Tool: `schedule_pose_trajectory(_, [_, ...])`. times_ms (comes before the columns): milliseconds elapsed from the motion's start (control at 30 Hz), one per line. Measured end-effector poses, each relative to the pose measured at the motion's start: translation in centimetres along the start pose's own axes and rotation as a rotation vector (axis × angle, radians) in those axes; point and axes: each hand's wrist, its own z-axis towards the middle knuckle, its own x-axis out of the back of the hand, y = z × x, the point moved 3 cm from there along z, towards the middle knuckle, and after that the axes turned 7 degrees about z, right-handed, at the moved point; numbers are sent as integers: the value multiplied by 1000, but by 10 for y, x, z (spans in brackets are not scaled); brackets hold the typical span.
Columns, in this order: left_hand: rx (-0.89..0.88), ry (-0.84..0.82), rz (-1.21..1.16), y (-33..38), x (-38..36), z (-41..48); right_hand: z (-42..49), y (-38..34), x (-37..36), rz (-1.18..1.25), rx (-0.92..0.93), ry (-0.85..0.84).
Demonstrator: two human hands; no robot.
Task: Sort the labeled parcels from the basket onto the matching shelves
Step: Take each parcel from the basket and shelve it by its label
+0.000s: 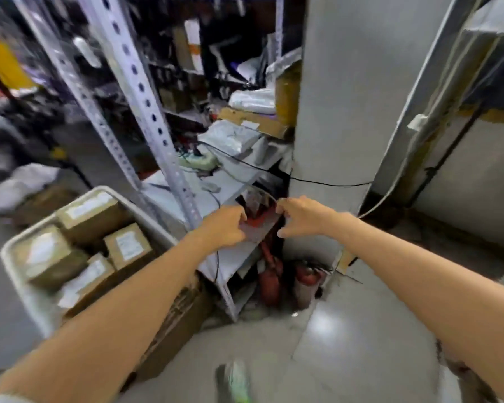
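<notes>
A flat grey and red parcel (258, 228) lies at the near end of a low white shelf (233, 264). My left hand (226, 226) grips its left edge with curled fingers. My right hand (296, 218) pinches its right edge with thumb and fingers. The white basket (15, 257) stands at the lower left, holding several brown cardboard parcels (127, 247) with white labels. The picture is blurred, so I cannot read any label.
A perforated white shelf post (146, 112) rises left of the hands. White bags (233, 136) and a flat carton (253, 120) lie on the shelves behind. Two red fire extinguishers (269, 283) stand below, beside a grey pillar (346, 112). A black cable (317, 181) crosses it.
</notes>
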Motion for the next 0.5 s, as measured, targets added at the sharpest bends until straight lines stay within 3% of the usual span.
schedule_pose_trajectory(267, [495,84,-15,-162,-8,-136,79,-180,-73,-90,418,-247])
schedule_pose_trajectory(500, [713,143,-95,-249,0,-208,126,-296,-107,-135,609,-286])
